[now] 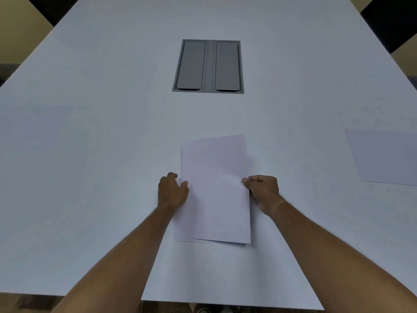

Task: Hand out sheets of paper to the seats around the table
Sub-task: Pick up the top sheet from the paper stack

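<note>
A thin stack of white paper sheets (215, 188) is held just above the white table (112, 199), in front of me. My left hand (172, 192) grips its left edge, thumb on top. At the right edge my right hand (264, 193) pinches the paper between thumb and fingers. The lower corners of the sheets are slightly fanned. One single sheet (225, 274) lies flat below the stack at the table's near edge. Another sheet (385, 157) lies at the right side, and a faint one (33, 127) lies at the left side.
A grey double-lid cable box (208, 66) is set into the middle of the table, beyond the stack. Dark chair backs (392, 21) show past the far corners. The table's near edge (67, 294) runs just under my forearms.
</note>
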Demonstrator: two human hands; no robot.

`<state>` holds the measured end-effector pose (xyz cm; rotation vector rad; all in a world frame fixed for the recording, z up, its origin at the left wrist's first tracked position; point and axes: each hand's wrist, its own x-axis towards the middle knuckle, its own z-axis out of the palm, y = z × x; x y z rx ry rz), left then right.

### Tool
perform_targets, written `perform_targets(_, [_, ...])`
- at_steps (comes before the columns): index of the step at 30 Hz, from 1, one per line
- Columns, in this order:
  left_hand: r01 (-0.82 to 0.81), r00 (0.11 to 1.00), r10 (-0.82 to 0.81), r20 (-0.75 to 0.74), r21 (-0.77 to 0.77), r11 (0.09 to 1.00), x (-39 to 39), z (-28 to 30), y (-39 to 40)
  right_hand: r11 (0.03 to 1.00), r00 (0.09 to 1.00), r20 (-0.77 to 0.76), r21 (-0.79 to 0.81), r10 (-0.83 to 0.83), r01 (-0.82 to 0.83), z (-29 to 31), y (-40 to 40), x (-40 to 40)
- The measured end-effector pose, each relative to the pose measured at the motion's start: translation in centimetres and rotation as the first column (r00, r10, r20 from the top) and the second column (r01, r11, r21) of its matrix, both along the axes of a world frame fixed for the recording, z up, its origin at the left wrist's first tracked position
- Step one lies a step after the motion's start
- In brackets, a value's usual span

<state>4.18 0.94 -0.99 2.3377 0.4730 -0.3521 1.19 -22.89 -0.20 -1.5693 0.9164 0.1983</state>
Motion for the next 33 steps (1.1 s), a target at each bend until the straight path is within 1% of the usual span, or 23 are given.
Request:
perform_targets(3, [-0.011, 0.999, 0.013, 0.038, -0.058, 0.998, 0.5, 0.7, 0.0, 0.994, 0.999, 0.049, 0.112, 0.012, -0.017, 1.1, -0.3, -0.2])
perform_targets(6, [-0.043, 0.997, 0.052, 0.05, -0.161, 0.986, 0.9, 1.9, -0.3, 0.989, 0.994, 0.103, 0.145, 0.026, -0.041, 2.4, -0.6, -0.4])
perform_targets(11, [-0.089, 0.984, 0.13, 0.122, -0.295, 0.951, 1.6, 4.1, -0.8, 0.991, 0.983, 0.183, 0.134, -0.013, -0.012, 4.3, -1.5, -0.7])
perform_targets(14, [-0.081, 0.973, 0.151, 0.173, -0.356, 0.931, 2.2, 6.1, -1.4, 0.993, 0.969, 0.244, 0.113, -0.048, 0.021, 5.9, -2.0, -1.0])
perform_targets(18, [-0.006, 0.96, 0.116, 0.257, -0.392, 0.92, 2.9, 8.9, -3.0, 0.993, 0.941, 0.319, 0.066, -0.115, 0.099, 8.0, -3.4, -1.8])
perform_targets(23, [0.116, 0.946, 0.021, 0.323, -0.399, 0.909, 3.0, 12.3, -7.1, 0.976, 0.898, 0.393, -0.002, -0.198, 0.216, 10.0, -7.0, -4.0])
perform_targets(28, [0.257, 0.921, -0.088, 0.38, -0.422, 0.87, 1.9, 15.5, -13.1, 0.941, 0.836, 0.466, -0.016, -0.291, 0.337, 13.2, -11.9, -7.6])
perform_targets(33, [0.399, 0.88, -0.2, 0.432, -0.441, 0.804, -0.5, 18.9, -20.9, 0.886, 0.761, 0.524, -0.023, -0.383, 0.462, 16.3, -17.9, -12.9])
